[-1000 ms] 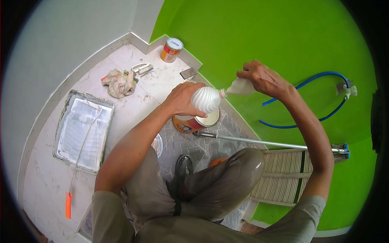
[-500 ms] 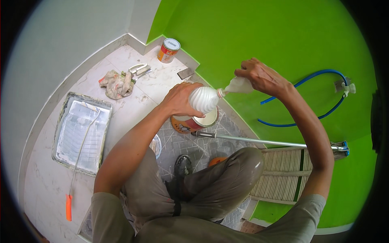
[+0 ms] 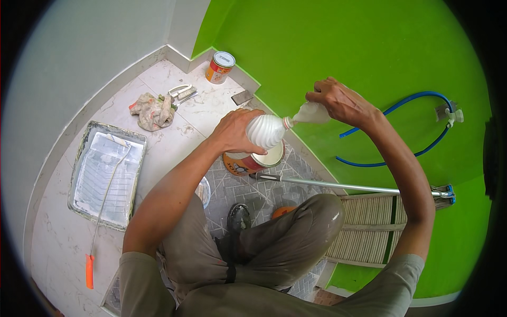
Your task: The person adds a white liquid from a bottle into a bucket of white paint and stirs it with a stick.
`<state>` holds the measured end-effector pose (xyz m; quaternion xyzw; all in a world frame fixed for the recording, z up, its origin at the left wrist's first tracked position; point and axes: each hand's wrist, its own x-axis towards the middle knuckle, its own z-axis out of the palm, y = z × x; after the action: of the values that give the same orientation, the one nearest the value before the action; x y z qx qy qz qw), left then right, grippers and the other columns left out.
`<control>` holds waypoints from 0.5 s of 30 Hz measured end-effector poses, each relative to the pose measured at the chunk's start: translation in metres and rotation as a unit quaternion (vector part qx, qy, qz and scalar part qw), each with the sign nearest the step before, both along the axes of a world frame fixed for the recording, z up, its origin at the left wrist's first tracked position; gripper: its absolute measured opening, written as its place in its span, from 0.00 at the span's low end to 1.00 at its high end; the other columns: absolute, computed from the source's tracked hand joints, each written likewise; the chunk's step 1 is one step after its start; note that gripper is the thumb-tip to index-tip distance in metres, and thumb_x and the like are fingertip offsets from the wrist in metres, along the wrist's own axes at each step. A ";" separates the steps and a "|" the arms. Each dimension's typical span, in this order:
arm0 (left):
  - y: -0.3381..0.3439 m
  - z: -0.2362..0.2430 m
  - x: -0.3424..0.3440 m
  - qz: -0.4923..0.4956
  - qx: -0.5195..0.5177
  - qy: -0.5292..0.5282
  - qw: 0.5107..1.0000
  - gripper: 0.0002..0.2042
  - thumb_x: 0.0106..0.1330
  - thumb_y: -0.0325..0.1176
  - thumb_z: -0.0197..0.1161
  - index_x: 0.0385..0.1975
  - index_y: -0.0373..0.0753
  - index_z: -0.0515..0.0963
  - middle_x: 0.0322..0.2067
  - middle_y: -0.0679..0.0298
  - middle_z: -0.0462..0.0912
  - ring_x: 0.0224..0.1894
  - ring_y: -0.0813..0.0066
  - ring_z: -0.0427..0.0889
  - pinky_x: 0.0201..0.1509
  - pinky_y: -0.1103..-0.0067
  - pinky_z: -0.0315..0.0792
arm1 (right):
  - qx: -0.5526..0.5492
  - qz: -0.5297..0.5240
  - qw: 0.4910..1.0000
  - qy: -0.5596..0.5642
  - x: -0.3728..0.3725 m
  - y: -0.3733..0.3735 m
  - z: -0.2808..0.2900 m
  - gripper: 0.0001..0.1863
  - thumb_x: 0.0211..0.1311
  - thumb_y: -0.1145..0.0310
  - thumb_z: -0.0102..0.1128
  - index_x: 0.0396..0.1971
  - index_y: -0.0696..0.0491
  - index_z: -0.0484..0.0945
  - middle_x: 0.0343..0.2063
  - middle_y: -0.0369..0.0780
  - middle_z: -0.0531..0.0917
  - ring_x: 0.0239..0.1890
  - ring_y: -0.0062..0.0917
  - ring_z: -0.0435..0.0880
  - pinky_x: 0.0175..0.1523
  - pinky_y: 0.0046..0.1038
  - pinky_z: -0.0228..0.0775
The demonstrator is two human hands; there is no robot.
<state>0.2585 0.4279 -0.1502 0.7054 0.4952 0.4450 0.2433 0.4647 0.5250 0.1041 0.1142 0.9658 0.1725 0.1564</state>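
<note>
My left hand (image 3: 235, 130) is wrapped round a ribbed plastic bottle (image 3: 265, 131) with white contents. The bottle lies tilted, its neck pointing right toward my other hand. Fingers closed, my right hand (image 3: 339, 101) grips a whitish translucent piece (image 3: 311, 112), perhaps thin plastic; its narrow end meets the bottle's mouth. I cannot tell whether anything flows between them. Beneath the bottle stands an open paint can (image 3: 240, 163) with an orange label and pale inside, partly hidden by the bottle and my left hand.
On the left lies a paint tray (image 3: 138, 182) with a long-handled roller (image 3: 111, 185). A crumpled rag (image 3: 153, 112), a brush (image 3: 185, 92) and a lidded can (image 3: 220, 68) are farther back. To the right are a metal pole (image 3: 343, 184), a slatted panel (image 3: 364, 245) and a blue hose (image 3: 422, 94).
</note>
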 end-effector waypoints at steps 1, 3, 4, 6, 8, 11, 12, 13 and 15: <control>0.000 0.000 0.000 0.002 -0.001 0.001 1.000 0.49 0.36 0.55 0.86 0.63 0.38 0.79 0.58 0.47 0.85 0.61 0.46 0.83 0.69 0.59 0.75 | -0.001 0.001 1.000 0.001 0.000 0.000 0.000 0.18 0.60 0.79 0.59 0.50 0.56 0.86 0.35 0.49 0.84 0.42 0.45 0.86 0.53 0.41 0.76; 0.001 -0.001 0.001 0.003 -0.001 0.002 1.000 0.49 0.36 0.55 0.86 0.63 0.38 0.79 0.58 0.47 0.85 0.60 0.46 0.83 0.68 0.59 0.75 | -0.001 0.001 1.000 0.002 0.000 0.000 -0.001 0.18 0.60 0.79 0.60 0.50 0.56 0.86 0.35 0.49 0.84 0.42 0.45 0.86 0.53 0.41 0.76; 0.001 -0.003 0.001 0.005 0.006 0.000 1.000 0.49 0.36 0.55 0.86 0.63 0.38 0.79 0.57 0.47 0.85 0.60 0.46 0.84 0.68 0.59 0.75 | -0.002 0.001 1.000 0.003 0.000 0.000 -0.001 0.18 0.60 0.79 0.60 0.50 0.56 0.86 0.35 0.50 0.84 0.42 0.45 0.86 0.53 0.42 0.76; 0.002 -0.004 0.002 0.007 0.014 -0.002 1.000 0.48 0.36 0.55 0.86 0.62 0.38 0.79 0.57 0.48 0.86 0.59 0.46 0.84 0.67 0.59 0.76 | -0.002 0.000 1.000 0.003 0.000 0.000 -0.001 0.18 0.60 0.79 0.60 0.50 0.56 0.86 0.35 0.50 0.84 0.42 0.45 0.86 0.53 0.42 0.76; 0.002 -0.005 0.002 0.012 0.021 -0.001 1.000 0.48 0.36 0.54 0.86 0.62 0.39 0.80 0.56 0.48 0.86 0.59 0.47 0.84 0.67 0.59 0.76 | -0.001 -0.001 1.000 0.003 0.001 0.000 -0.001 0.18 0.60 0.79 0.60 0.50 0.56 0.86 0.34 0.50 0.84 0.42 0.45 0.86 0.53 0.42 0.76; 0.002 -0.004 0.002 0.010 0.017 -0.001 1.000 0.48 0.36 0.54 0.86 0.62 0.39 0.80 0.56 0.48 0.86 0.58 0.47 0.84 0.66 0.59 0.76 | -0.003 0.001 1.000 0.005 0.003 0.001 -0.002 0.18 0.60 0.79 0.60 0.50 0.56 0.86 0.34 0.50 0.84 0.42 0.45 0.85 0.52 0.42 0.76; 0.001 -0.002 0.002 0.009 0.017 -0.001 1.000 0.48 0.36 0.54 0.86 0.62 0.39 0.80 0.56 0.48 0.86 0.58 0.47 0.84 0.66 0.59 0.76 | -0.003 0.001 1.000 0.005 0.003 0.001 -0.002 0.18 0.60 0.79 0.60 0.50 0.56 0.85 0.34 0.50 0.83 0.42 0.46 0.85 0.52 0.42 0.76; 0.001 0.000 0.003 0.006 0.010 -0.002 1.000 0.48 0.36 0.55 0.86 0.62 0.39 0.80 0.56 0.48 0.86 0.58 0.46 0.84 0.67 0.60 0.76 | -0.002 0.002 1.000 0.005 0.004 0.001 -0.001 0.18 0.60 0.79 0.59 0.50 0.55 0.85 0.34 0.49 0.83 0.42 0.46 0.85 0.52 0.42 0.76; 0.001 0.000 0.002 0.004 0.002 -0.003 1.000 0.48 0.36 0.55 0.86 0.62 0.39 0.79 0.56 0.48 0.86 0.58 0.46 0.84 0.67 0.60 0.76 | -0.001 0.005 1.000 0.006 0.004 0.001 -0.002 0.18 0.60 0.79 0.59 0.50 0.55 0.85 0.34 0.49 0.83 0.42 0.45 0.85 0.52 0.42 0.76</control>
<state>0.2610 0.4287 -0.1501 0.7027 0.4965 0.4488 0.2414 0.4690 0.5264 0.1025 0.1103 0.9674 0.1719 0.1500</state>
